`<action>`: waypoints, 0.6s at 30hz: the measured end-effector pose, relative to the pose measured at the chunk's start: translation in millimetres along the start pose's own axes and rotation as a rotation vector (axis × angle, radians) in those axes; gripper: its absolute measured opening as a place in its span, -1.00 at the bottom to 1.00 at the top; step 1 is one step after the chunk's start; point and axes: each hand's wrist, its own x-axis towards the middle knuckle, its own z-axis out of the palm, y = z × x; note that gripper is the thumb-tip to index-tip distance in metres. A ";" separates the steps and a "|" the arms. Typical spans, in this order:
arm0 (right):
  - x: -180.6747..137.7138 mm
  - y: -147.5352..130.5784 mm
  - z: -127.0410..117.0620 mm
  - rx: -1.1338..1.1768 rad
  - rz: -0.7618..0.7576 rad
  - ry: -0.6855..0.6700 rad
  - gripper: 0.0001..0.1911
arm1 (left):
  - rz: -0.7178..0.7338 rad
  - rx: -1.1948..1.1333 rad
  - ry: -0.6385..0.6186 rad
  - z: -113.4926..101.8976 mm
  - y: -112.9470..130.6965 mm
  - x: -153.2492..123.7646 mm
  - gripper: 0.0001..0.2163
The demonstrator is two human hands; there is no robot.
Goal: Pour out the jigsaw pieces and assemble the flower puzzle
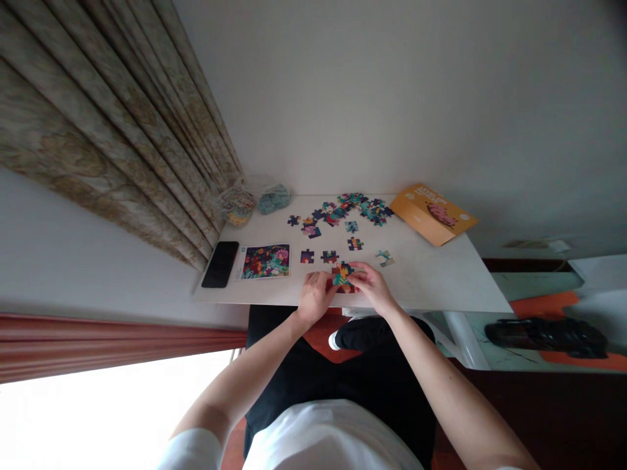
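Puzzle-piece cluster [343,277] between both hands, held off-center: right hand [368,287] pinching from right side, left hand [316,297] closed on left edge. Loose pieces [329,256] just ahead of hands on tabletop [426,281]; picture card [265,262] beyond left hand.

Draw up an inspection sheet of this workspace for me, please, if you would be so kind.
surface: white tabletop, flat, seen upside down in this view
job's things: loose jigsaw pieces, heaped and scattered; joined pieces at the table's near edge
clutter: black phone, picture card, orange box, two plastic bags
hands: left hand and right hand both on the joined pieces
cables: nothing seen
surroundings: patterned curtain, pale wall
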 end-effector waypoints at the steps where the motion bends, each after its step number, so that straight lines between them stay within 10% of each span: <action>1: 0.0 0.6 -0.7 -0.002 -0.002 0.005 -0.43 | 0.003 -0.012 -0.004 -0.7 0.3 0.2 -0.85; 18: -4.7 -2.1 -10.9 -0.091 -0.014 -0.055 -0.39 | 0.003 -0.089 -0.104 -0.4 -4.0 -1.1 -0.87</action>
